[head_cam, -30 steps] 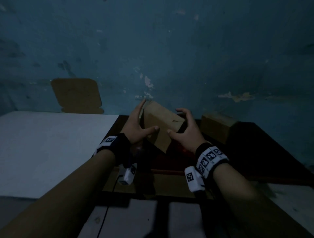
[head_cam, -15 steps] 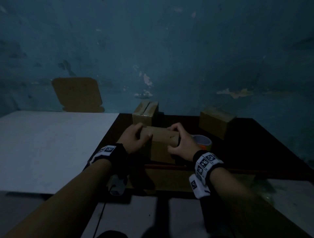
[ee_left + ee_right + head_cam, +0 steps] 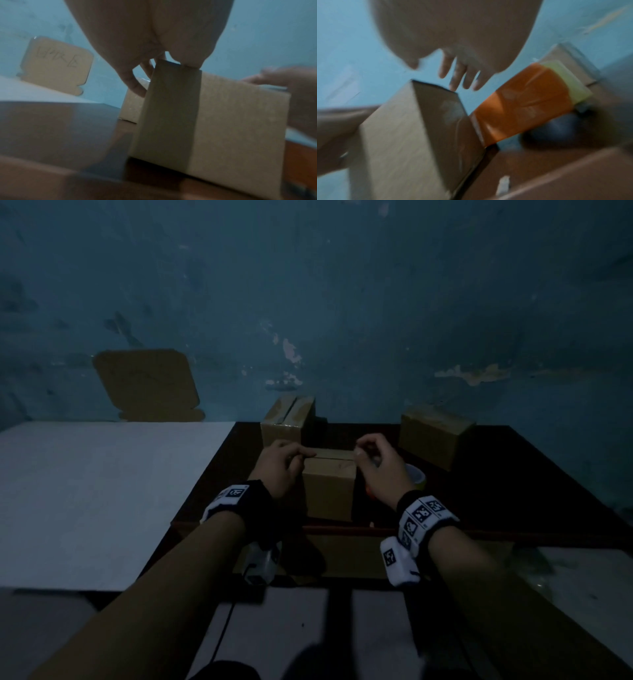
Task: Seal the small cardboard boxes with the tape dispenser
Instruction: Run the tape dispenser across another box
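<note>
A small cardboard box (image 3: 329, 487) is seen standing upright on the dark table (image 3: 513, 491), close to its near edge. The left hand (image 3: 282, 465) is laid against the box's left top edge at about 9 o'clock, thumb and fingers curled over that edge and gripping it – the left wrist view confirms the contact. The right hand (image 3: 380, 470) is held at 3 o'clock of the box; its fingers (image 3: 458, 75) are loosely spread above the top corner and nothing is grasped. The tape dispenser (image 3: 525, 102) – orange, with a pale roll – is lying on the table just right of the box. Two more boxes are set farther back: one (image 3: 287, 422) at 11 o'clock, another (image 3: 435, 434) at 2 o'clock. A cardboard sheet (image 3: 147, 385) is leaned against the blue wall (image 3: 342, 302).
</note>
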### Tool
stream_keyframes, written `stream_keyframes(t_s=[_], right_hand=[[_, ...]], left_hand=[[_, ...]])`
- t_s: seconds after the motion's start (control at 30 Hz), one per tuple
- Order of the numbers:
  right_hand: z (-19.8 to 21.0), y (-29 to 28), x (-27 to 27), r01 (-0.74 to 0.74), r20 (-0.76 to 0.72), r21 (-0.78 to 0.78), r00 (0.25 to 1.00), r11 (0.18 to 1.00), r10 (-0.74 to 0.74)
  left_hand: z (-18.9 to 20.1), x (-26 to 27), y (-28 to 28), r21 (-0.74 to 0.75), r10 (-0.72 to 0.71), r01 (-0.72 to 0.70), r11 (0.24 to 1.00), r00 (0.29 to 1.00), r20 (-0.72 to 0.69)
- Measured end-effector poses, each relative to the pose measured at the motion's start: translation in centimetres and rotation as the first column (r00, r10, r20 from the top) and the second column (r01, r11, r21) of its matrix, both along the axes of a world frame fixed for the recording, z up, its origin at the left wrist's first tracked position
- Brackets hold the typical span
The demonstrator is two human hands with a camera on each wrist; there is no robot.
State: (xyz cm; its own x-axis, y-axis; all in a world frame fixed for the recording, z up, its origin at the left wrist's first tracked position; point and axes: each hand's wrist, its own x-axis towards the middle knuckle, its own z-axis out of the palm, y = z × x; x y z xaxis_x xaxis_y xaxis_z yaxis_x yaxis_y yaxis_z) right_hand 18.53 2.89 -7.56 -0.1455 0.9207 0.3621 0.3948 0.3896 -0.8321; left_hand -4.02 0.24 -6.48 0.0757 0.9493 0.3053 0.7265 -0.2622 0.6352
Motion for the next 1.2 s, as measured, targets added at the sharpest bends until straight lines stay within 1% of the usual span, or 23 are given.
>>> stream_keyframes(t_s=[0.07, 0.13, 0.2, 0.3, 0.37, 0.43, 0.57, 0.63, 0.73, 0.83, 0.93, 1.03, 1.13, 1.2], right_hand=[[0.0, 0.5, 0.8, 0.159, 0.073, 0.023, 0.984, 0.987, -0.16], [-0.3, 0.8, 1.6, 0.252, 0.235, 0.053, 0.937, 0.966, -0.258], [-0.6, 0.8, 2.4, 0.295, 0.412, 0.022, 0.868, 0.955, -0.278], [-1.1, 0.6, 3.2, 0.307, 0.57, -0.076, 0.794, 0.949, -0.212], [-1.3, 0.4, 3.3, 0.314, 0.614, -0.069, 0.761, 0.947, -0.208], [-1.3, 0.2, 3.3, 0.339, 0.633, -0.041, 0.737, 0.94, -0.238], [-0.6, 0.3, 3.4, 0.352, 0.653, -0.008, 0.71, 0.936, -0.262], [-0.1, 0.5, 3.9, 0.355, 0.617, 0.015, 0.733, 0.935, -0.288], [1.0, 1.2, 5.3, 0.318, 0.459, 0.016, 0.84, 0.948, -0.29], [2.4, 1.8, 6.5, 0.283, 0.322, 0.045, 0.904, 0.958, -0.282], [4.7, 1.8, 6.7, 0.265, 0.253, 0.095, 0.926, 0.96, -0.281], [7.0, 2.2, 6.1, 0.264, 0.163, 0.105, 0.947, 0.959, -0.278], [8.4, 3.2, 4.8, 0.21, 0.105, 0.129, 0.969, 0.969, -0.223], [8.8, 3.7, 3.4, 0.163, 0.085, 0.113, 0.981, 0.98, -0.173]], left_hand=[[-0.1, 0.0, -0.2, 0.003, 0.002, -0.002, 1.0, 0.999, -0.046], [-0.1, 0.2, -0.4, -0.026, 0.017, -0.018, 0.999, 0.998, -0.066], [0.1, 0.6, -0.8, -0.085, 0.013, -0.015, 0.996, 1.0, -0.021], [0.1, 1.1, -1.0, -0.12, 0.029, -0.02, 0.993, 0.997, 0.073], [-0.1, 1.4, -1.0, -0.098, 0.067, -0.057, 0.994, 0.993, 0.099], [-0.3, 1.6, -1.0, -0.087, 0.088, -0.079, 0.993, 0.989, 0.115], [-0.6, 2.2, -1.3, -0.06, 0.107, -0.099, 0.993, 0.983, 0.151], [-0.6, 2.4, -1.5, -0.049, 0.107, -0.1, 0.994, 0.981, 0.161], [-0.5, 2.5, -1.7, -0.049, 0.116, -0.109, 0.993, 0.98, 0.162], [-0.5, 2.3, -1.7, -0.069, 0.106, -0.094, 0.993, 0.975, 0.196], [-0.6, 2.4, -1.6, -0.056, 0.108, -0.097, 0.994, 0.965, 0.24], [-0.5, 2.6, -1.4, -0.053, 0.113, -0.103, 0.993, 0.959, 0.26], [-0.4, 3.0, -1.4, -0.078, 0.115, -0.097, 0.992, 0.951, 0.286], [-0.6, 3.2, -1.3, -0.056, 0.114, -0.102, 0.993, 0.945, 0.305]])
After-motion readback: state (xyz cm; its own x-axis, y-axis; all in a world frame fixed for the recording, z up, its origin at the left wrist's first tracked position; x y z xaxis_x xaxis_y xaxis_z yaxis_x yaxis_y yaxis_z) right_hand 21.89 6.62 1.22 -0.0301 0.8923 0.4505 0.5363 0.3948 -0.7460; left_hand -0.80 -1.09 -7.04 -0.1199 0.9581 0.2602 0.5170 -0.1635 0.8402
